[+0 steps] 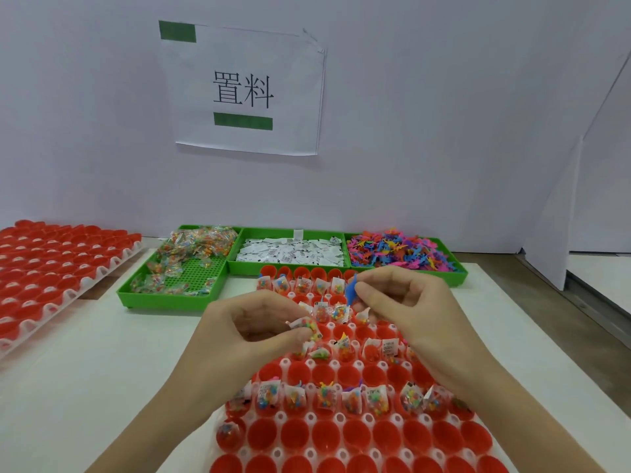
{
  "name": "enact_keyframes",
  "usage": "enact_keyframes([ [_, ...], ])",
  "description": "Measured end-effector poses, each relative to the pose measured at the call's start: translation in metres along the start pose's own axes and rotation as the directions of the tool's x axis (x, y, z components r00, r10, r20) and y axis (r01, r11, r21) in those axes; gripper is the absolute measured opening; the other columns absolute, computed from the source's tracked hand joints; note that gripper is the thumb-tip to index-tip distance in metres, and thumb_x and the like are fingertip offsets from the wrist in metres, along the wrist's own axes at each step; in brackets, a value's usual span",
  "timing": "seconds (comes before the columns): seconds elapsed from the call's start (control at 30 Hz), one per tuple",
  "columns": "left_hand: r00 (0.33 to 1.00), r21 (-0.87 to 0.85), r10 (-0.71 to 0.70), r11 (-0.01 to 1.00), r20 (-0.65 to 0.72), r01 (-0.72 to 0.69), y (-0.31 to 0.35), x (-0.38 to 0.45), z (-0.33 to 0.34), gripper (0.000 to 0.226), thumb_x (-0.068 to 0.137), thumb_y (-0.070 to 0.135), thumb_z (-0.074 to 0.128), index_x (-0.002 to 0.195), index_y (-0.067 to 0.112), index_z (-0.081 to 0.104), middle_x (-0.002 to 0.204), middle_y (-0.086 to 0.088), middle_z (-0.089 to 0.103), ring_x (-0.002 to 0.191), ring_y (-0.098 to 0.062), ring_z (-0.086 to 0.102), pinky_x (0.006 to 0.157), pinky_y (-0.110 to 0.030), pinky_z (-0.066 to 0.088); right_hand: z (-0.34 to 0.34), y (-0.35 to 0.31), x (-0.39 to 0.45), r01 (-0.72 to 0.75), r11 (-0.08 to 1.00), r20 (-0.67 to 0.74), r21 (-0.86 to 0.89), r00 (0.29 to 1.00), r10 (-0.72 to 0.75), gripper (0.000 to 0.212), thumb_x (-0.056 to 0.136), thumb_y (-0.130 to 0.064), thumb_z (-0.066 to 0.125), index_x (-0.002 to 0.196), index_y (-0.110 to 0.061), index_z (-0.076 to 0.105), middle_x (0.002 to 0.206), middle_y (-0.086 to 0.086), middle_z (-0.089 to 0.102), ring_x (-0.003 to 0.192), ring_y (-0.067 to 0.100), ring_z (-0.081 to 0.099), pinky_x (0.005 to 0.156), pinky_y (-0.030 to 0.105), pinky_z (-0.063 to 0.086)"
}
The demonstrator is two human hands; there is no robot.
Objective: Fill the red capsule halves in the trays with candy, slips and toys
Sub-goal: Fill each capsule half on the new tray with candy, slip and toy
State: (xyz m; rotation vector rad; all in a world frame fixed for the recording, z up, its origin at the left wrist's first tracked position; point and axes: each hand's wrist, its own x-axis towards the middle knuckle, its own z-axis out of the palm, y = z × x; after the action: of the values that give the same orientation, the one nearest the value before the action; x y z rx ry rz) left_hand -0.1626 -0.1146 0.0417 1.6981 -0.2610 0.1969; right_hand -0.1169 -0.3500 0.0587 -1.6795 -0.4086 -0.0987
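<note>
On a white tabletop (102, 353) against a white wall bearing one paper sign (244, 88), three green bins (345, 264) and two trays of red capsule halves (341, 435) are sitting. The left hand (259, 322) is pinching a candy packet (305, 326) over the near tray, while the right hand (406, 302) is pinching a blue toy (351, 289).

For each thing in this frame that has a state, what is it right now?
Left hand: pinching a candy packet over the near tray.
Right hand: pinching a blue toy.
Near tray: capsule halves partly filled, many empty.
Far tray: at left, its halves look empty.
Candy bin: partly emptied, floor showing.
Slip bin: covered with slips.
Toy bin: heaped.
</note>
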Motion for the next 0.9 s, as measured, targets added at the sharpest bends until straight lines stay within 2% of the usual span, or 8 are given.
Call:
enact_keyframes([
  [0.13,1.0,0.0,0.017,1.0,0.005,-0.017,0.0,-0.003,0.004,0.021,0.071,0.017,0.09,0.09,0.021,0.082,0.086,-0.006,0.08,0.08,-0.024,0.078,0.075,-0.027,0.062,0.027,0.002,-0.021,0.072,0.993,0.034,-0.092,0.997,-0.069,0.007,0.088,-0.016,0.078,0.09,-0.023,0.08,0.083,-0.003,0.079,0.078,0.011,0.075,0.071,0.018,0.057],
  [0.33,0.998,0.081,0.059,0.995,0.039,-0.062,-0.003,-0.001,-0.002,0.016,0.075,0.017,0.089,0.088,0.023,0.082,0.085,-0.003,0.079,0.08,-0.02,0.078,0.075,-0.025,0.061,0.039,0.01,-0.03,0.082,0.988,0.039,-0.13,0.996,-0.078,0.01,0.089,-0.015,0.078,0.091,-0.025,0.08,0.083,-0.005,0.078,0.078,0.011,0.075,0.072,0.02,0.059],
  [0.5,0.985,0.113,0.059,0.991,0.164,-0.078,-0.001,0.002,-0.012,0.015,0.076,0.013,0.089,0.087,0.018,0.08,0.085,-0.005,0.078,0.078,-0.02,0.077,0.075,-0.024,0.061,0.042,0.008,-0.037,0.068,0.985,0.07,-0.157,0.996,-0.057,0.01,0.089,-0.017,0.077,0.093,-0.025,0.082,0.082,-0.009,0.078,0.08,0.008,0.075,0.075,0.023,0.06],
  [0.6,0.965,0.186,0.056,0.977,0.254,-0.106,0.005,0.003,-0.022,0.014,0.077,0.012,0.089,0.086,0.016,0.078,0.083,-0.005,0.076,0.073,-0.017,0.073,0.071,-0.024,0.058,0.044,0.003,-0.046,0.021,0.993,0.106,-0.113,0.994,-0.009,0.01,0.081,-0.027,0.081,0.091,-0.029,0.082,0.085,-0.008,0.079,0.081,0.008,0.075,0.074,0.022,0.06],
  [0.77,0.901,0.254,-0.067,0.966,0.429,-0.05,0.018,0.0,-0.04,0.015,0.08,0.016,0.089,0.089,0.014,0.077,0.083,-0.005,0.077,0.073,-0.02,0.074,0.071,-0.03,0.061,0.058,0.001,-0.057,-0.063,0.994,0.167,-0.094,0.983,0.078,0.013,0.077,-0.026,0.086,0.087,-0.031,0.08,0.084,-0.006,0.078,0.079,0.009,0.075,0.075,0.023,0.06],
  [0.9,0.81,0.314,-0.233,0.947,0.538,0.064,0.021,-0.003,-0.054,0.016,0.082,0.013,0.087,0.095,0.012,0.077,0.089,-0.006,0.08,0.082,-0.025,0.078,0.077,-0.031,0.062,0.069,0.005,-0.064,-0.093,0.976,0.226,-0.197,0.964,0.137,0.017,0.08,-0.019,0.086,0.089,-0.032,0.08,0.082,-0.009,0.078,0.077,0.008,0.074,0.074,0.025,0.06],
])
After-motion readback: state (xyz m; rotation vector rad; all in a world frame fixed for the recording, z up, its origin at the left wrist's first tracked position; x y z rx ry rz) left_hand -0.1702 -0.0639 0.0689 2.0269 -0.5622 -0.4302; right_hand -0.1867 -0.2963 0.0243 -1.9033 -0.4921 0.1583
